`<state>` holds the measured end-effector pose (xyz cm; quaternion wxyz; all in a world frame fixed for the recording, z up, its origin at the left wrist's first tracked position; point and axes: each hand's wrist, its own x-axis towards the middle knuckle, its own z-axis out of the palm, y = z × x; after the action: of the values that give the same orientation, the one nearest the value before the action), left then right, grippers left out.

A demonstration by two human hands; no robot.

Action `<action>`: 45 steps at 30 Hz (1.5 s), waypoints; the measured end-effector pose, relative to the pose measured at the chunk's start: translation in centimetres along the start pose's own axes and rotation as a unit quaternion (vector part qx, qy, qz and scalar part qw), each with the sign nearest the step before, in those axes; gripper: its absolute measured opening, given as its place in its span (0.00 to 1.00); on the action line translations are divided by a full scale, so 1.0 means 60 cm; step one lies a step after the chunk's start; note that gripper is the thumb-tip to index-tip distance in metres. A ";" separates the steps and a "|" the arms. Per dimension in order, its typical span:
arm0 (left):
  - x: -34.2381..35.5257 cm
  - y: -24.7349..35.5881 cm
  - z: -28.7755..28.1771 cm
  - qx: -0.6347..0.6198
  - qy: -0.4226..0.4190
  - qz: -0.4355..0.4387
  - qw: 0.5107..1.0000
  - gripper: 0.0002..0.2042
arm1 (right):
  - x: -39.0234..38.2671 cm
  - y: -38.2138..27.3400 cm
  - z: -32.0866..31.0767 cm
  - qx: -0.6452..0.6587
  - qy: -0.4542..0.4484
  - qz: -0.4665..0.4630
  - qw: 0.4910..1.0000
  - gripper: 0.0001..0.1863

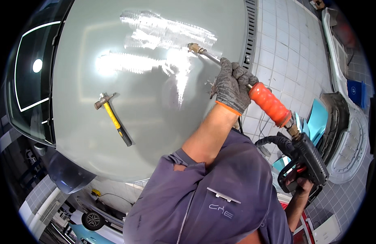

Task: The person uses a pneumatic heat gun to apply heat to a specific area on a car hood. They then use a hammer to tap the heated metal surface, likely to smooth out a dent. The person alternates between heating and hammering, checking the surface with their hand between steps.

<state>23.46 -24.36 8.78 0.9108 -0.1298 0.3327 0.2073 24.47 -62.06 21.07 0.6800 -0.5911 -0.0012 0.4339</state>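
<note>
The slide-hammer dent puller (270,105), its brass tip (194,47) at the bared metal (133,63) of the hood (155,110), could skid and gouge if my left fingers (244,74), closed round its shaft (211,57), let it tilt while my right fingers (304,184) grip the handle.

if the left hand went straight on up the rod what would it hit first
Most likely the brass-coloured fitting at the far end of the metal rod; beyond it lies the bare-metal patch on the car body panel. Depth is unclear, so whether the fitting touches the panel can't be told.
</note>
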 end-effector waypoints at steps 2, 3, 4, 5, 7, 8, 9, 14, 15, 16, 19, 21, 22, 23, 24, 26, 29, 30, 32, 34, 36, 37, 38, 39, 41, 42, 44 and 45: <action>0.003 0.009 0.002 -0.002 0.010 -0.008 1.000 0.23 | -0.001 0.007 0.003 -0.030 0.003 0.002 1.000 0.31; 0.005 0.014 0.005 -0.003 -0.003 -0.005 1.000 0.23 | 0.003 0.004 0.002 -0.030 0.003 0.002 1.000 0.31; 0.006 0.021 0.006 -0.002 -0.016 0.000 1.000 0.23 | 0.013 0.003 0.009 -0.028 0.001 0.001 1.000 0.31; 0.008 0.026 0.006 -0.001 -0.028 0.005 1.000 0.23 | 0.019 0.003 0.014 -0.025 -0.001 0.001 1.000 0.30; 0.014 0.032 0.000 -0.024 -0.043 -0.009 0.999 0.22 | 0.021 -0.001 0.020 -0.022 0.003 0.002 1.000 0.30; 0.013 0.034 0.000 -0.024 -0.053 -0.011 0.998 0.22 | 0.021 -0.003 0.023 -0.017 0.004 -0.001 1.000 0.30; 0.012 0.034 -0.001 -0.024 -0.063 -0.013 0.998 0.22 | 0.022 -0.005 0.026 -0.011 0.004 -0.003 1.000 0.30; -0.007 -0.018 0.006 -0.029 -0.084 -0.030 0.996 0.19 | 0.024 -0.026 0.027 -0.021 0.013 0.015 1.000 0.31; -0.010 -0.021 0.004 -0.063 -0.124 -0.070 0.988 0.18 | 0.024 -0.026 0.028 -0.016 0.013 0.017 1.000 0.31; -0.011 -0.016 0.008 -0.019 -0.097 -0.020 0.995 0.15 | 0.023 -0.023 0.026 -0.016 0.021 0.018 1.000 0.32; -0.008 -0.030 -0.012 0.046 -0.155 -0.045 0.986 0.13 | 0.021 -0.011 0.023 -0.025 0.007 0.009 1.000 0.31; -0.014 -0.043 -0.012 0.038 -0.101 -0.005 0.994 0.11 | 0.020 -0.006 0.019 -0.019 0.015 0.011 1.000 0.32; -0.013 -0.034 -0.011 0.110 -0.100 0.020 0.989 0.10 | 0.019 -0.005 0.019 -0.011 0.023 0.018 1.000 0.32; -0.013 -0.024 -0.010 0.182 -0.099 0.044 0.977 0.10 | 0.019 -0.004 0.018 -0.004 0.031 0.026 0.999 0.32; -0.013 -0.011 -0.009 0.133 -0.073 0.035 0.988 0.12 | 0.025 0.000 0.002 0.011 -0.021 0.037 0.999 0.32; -0.006 0.020 0.003 0.040 -0.029 0.016 0.999 0.18 | 0.011 0.018 -0.013 -0.035 -0.040 0.022 0.998 0.31; -0.012 0.038 0.005 -0.071 -0.131 -0.027 0.988 0.22 | -0.007 0.021 -0.006 -0.204 -0.103 -0.053 0.972 0.33; 0.022 0.040 -0.036 -0.141 -0.284 -0.054 0.947 0.19 | -0.009 0.025 -0.016 -0.185 -0.106 -0.046 0.976 0.31; 0.033 0.041 -0.051 -0.197 -0.417 -0.075 0.884 0.18 | -0.014 0.027 -0.013 -0.150 -0.103 -0.023 0.983 0.28; 0.015 0.041 -0.040 -0.127 -0.246 -0.047 0.960 0.22 | -0.014 0.026 -0.007 -0.119 -0.098 -0.003 0.988 0.26; -0.026 0.034 0.017 0.062 0.011 0.064 0.996 0.22 | -0.008 0.027 0.001 -0.059 -0.040 0.020 0.997 0.26; -0.031 0.027 0.020 0.091 0.037 0.069 0.993 0.21 | 0.000 0.004 0.037 -0.017 0.029 0.060 0.998 0.27; -0.023 0.017 0.030 0.125 0.056 0.070 0.988 0.20 | 0.004 -0.009 0.042 0.037 0.041 0.084 0.995 0.28; -0.017 0.010 0.040 0.159 0.075 0.071 0.982 0.18 | 0.008 -0.016 0.046 0.091 0.053 0.108 0.989 0.28; -0.010 0.011 0.047 0.111 0.092 0.050 0.988 0.17 | 0.013 -0.021 0.028 0.081 0.050 0.115 0.989 0.28; -0.009 0.013 0.045 0.078 0.069 0.047 0.993 0.17 | 0.013 -0.019 0.028 0.083 0.066 0.095 0.990 0.27; -0.005 0.027 0.022 -0.019 0.012 -0.007 1.000 0.19 | 0.007 -0.008 0.028 -0.061 0.041 0.030 0.997 0.26; 0.003 0.033 0.004 -0.092 -0.128 -0.040 0.987 0.20 | 0.001 0.000 0.023 -0.202 0.017 -0.028 0.979 0.26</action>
<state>22.81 -22.45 8.64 0.9375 -0.1985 0.1875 0.2157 23.80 -60.93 21.43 0.5583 -0.7236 -0.0937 0.3949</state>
